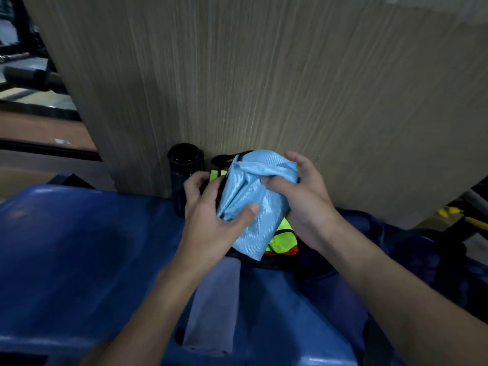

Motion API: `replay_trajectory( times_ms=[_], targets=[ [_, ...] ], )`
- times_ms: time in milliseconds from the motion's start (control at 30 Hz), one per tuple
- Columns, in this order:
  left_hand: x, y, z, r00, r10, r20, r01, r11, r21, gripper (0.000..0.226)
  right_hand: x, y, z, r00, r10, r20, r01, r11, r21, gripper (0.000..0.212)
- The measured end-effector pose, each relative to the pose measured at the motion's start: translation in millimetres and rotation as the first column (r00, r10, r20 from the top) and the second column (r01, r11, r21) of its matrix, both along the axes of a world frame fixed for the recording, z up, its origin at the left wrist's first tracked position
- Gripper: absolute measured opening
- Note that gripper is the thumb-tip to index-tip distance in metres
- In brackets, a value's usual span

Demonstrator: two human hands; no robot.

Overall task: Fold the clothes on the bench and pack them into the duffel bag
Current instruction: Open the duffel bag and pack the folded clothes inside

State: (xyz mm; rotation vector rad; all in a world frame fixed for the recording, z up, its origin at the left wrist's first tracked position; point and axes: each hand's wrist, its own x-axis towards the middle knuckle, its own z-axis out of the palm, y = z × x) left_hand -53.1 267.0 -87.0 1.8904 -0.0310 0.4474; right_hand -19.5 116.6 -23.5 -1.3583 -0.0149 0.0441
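A folded light-blue garment (254, 199) is held over the open black duffel bag (266, 262) at the back of the blue bench (79, 247). My left hand (211, 217) grips its left side, thumb pressed on the front. My right hand (303, 202) holds its right side, thumb on top and fingers curled round the far edge. Inside the bag, under the blue garment, lies a neon yellow-green piece with an orange edge (284, 239).
A black bottle (184, 175) stands left of the bag against a wooden panel (264, 75). A dark blue cloth (396, 249) lies on the right of the bench. A pale grey strip (214, 307) lies on the bench in front.
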Motion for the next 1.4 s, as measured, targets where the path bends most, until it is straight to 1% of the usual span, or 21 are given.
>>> replay_trajectory(
  times_ms=[100, 200, 267, 333, 367, 433, 500, 567, 600, 667, 767, 833, 900, 1000, 1067, 1133, 1167, 1233, 1267, 1300, 1400],
  targets=[
    [-8.1, -12.4, 18.8, 0.991, -0.129, -0.030, 0.127, 0.990, -0.053, 0.068, -17.9, -22.4, 8.7, 1.000, 0.001, 0.029, -0.004, 0.994, 0.106, 0.058],
    [-16.2, -33.2, 37.1, 0.969, -0.240, -0.059, 0.227, 0.959, -0.170, 0.055, -35.7, -53.6, 12.0, 0.999, -0.006, 0.038, -0.001, 0.983, 0.183, 0.055],
    [-20.0, -52.5, 48.4, 0.967, -0.247, -0.055, 0.235, 0.957, -0.172, 0.044, -47.0, -77.4, 10.3, 0.999, -0.007, 0.041, -0.002, 0.978, 0.206, 0.052],
    [-20.6, -72.4, 56.0, 0.953, -0.295, -0.072, 0.286, 0.952, -0.112, 0.038, -57.0, -104.8, 6.6, 0.999, -0.020, 0.040, 0.012, 0.983, 0.181, 0.052],
    [-19.0, -81.1, 57.6, 0.937, -0.338, -0.083, 0.333, 0.940, -0.071, 0.037, -61.0, -120.8, 3.7, 0.998, -0.040, 0.054, 0.033, 0.992, 0.120, 0.057],
    [-14.4, -98.9, 59.9, 0.892, -0.435, -0.124, 0.444, 0.894, 0.062, 0.040, -69.6, -158.8, -1.7, 0.990, -0.040, 0.138, 0.059, 0.989, -0.138, 0.077],
    [-11.0, -119.9, 64.5, 0.839, -0.512, -0.183, 0.543, 0.802, 0.248, 0.045, -79.5, -193.4, -4.6, 0.979, 0.096, 0.177, -0.001, 0.879, -0.476, 0.095],
    [-11.3, -146.5, 70.9, 0.750, -0.598, -0.283, 0.661, 0.672, 0.333, 0.045, -90.1, -215.5, -9.5, 0.965, 0.216, 0.151, -0.064, 0.747, -0.662, 0.103],
    [-11.4, -160.6, 74.0, 0.696, -0.640, -0.326, 0.718, 0.606, 0.343, 0.043, -95.5, -223.6, -12.4, 0.961, 0.227, 0.159, -0.055, 0.717, -0.695, 0.100],
    [-11.6, -187.6, 78.9, 0.622, -0.683, -0.381, 0.780, 0.500, 0.377, 0.040, -105.3, -236.6, -19.4, 0.956, 0.202, 0.211, -0.006, 0.737, -0.676, 0.076],
    [-10.7, -219.1, 81.7, 0.596, -0.684, -0.420, 0.792, 0.415, 0.448, 0.038, -118.1, -259.5, -33.4, 0.962, 0.107, 0.252, 0.071, 0.792, -0.606, 0.036],
    [-8.8, -230.9, 78.9, 0.587, -0.683, -0.435, 0.796, 0.388, 0.465, 0.044, -125.2, -273.1, -44.1, 0.968, 0.009, 0.252, 0.131, 0.837, -0.532, 0.028],
    [-5.3, -237.1, 75.5, 0.602, -0.664, -0.443, 0.776, 0.355, 0.522, 0.059, -130.6, -281.5, -54.7, 0.960, -0.102, 0.259, 0.206, 0.887, -0.413, 0.029],
    [-0.4, -246.0, 69.9, 0.612, -0.661, -0.435, 0.771, 0.377, 0.513, 0.063, -134.3, -293.0, -68.9, 0.957, -0.176, 0.229, 0.248, 0.907, -0.340, 0.027],
    [-0.3, -255.7, 66.8, 0.575, -0.683, -0.450, 0.805, 0.372, 0.463, 0.058, -137.3, -303.0, -73.8, 0.971, -0.130, 0.198, 0.205, 0.882, -0.424, 0.023],
    [-1.7, -266.3, 66.3, 0.541, -0.687, -0.485, 0.824, 0.318, 0.468, 0.056, -139.2, -310.2, -71.9, 0.974, -0.094, 0.206, 0.197, 0.800, -0.567, 0.039],
    [-2.3, -271.6, 66.7, 0.520, -0.688, -0.506, 0.834, 0.281, 0.475, 0.055, -140.5, -311.4, -70.0, 0.975, -0.071, 0.209, 0.185, 0.783, -0.593, 0.052],
    [-4.1, -281.6, 67.9, 0.472, -0.695, -0.543, 0.862, 0.232, 0.451, 0.055, -143.0, -309.9, -68.4, 0.976, -0.033, 0.217, 0.155, 0.802, -0.577, 0.069],
    [-5.0, -285.9, 67.8, 0.455, -0.710, -0.537, 0.874, 0.239, 0.424, 0.055, -143.4, -308.9, -69.9, 0.973, -0.032, 0.228, 0.156, 0.820, -0.550, 0.066],
    [-5.3, -289.8, 66.4, 0.458, -0.731, -0.506, 0.876, 0.273, 0.398, 0.055, -143.3, -309.6, -72.5, 0.970, -0.049, 0.238, 0.170, 0.836, -0.522, 0.054],
    [-4.5, -297.3, 58.7, 0.566, -0.736, -0.372, 0.821, 0.462, 0.335, 0.059, -146.9, -318.8, -76.2, 0.964, -0.102, 0.244, 0.213, 0.847, -0.488, 0.025]
  ],
)
